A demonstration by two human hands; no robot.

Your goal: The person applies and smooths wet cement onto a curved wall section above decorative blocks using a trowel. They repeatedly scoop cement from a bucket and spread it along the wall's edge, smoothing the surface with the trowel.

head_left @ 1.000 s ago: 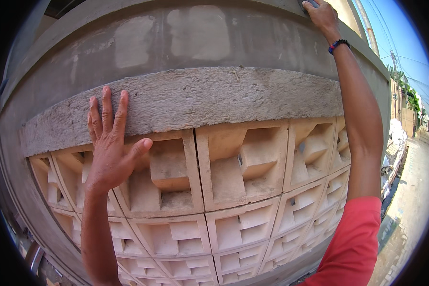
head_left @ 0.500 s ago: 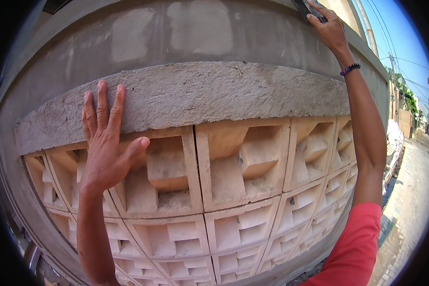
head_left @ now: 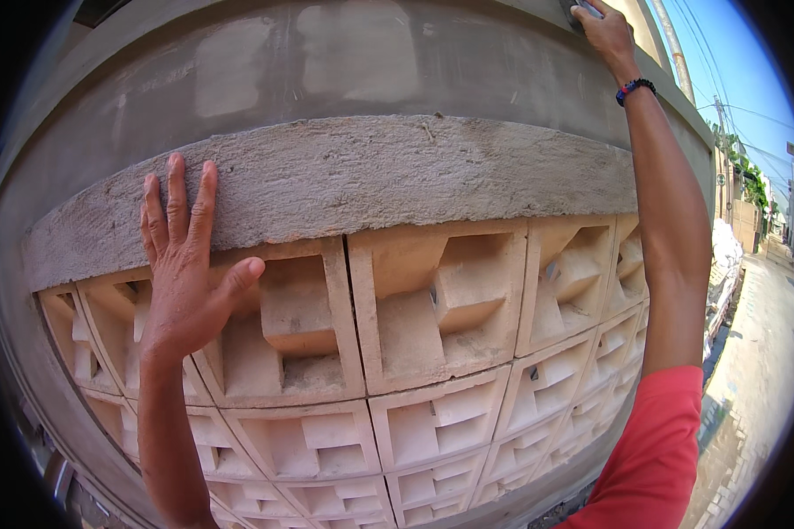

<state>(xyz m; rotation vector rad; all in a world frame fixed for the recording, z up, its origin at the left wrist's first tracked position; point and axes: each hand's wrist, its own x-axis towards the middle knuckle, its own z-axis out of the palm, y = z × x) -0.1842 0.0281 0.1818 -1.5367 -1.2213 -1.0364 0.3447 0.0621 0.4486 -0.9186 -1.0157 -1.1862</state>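
Beside paved lane [head_left: 745,397] | rough grey band [head_left: 353,176] above pale blocks [head_left: 300,309] | left hand [head_left: 181,286] splayed, right hand [head_left: 610,37] gripping dark tool [head_left: 571,19]

Pale blocks [head_left: 472,304] beneath rough band [head_left: 353,172]

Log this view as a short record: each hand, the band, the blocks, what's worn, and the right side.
Left hand: open, fingers spread, apparently resting on the band
Right hand: raised near the top edge, gripping a dark tool, partly out of frame
Band: grey, rough, above the blocks
Blocks: pale, hollowed, in rows
Worn: dark bracelet, red sleeve
Right side: sunlit street
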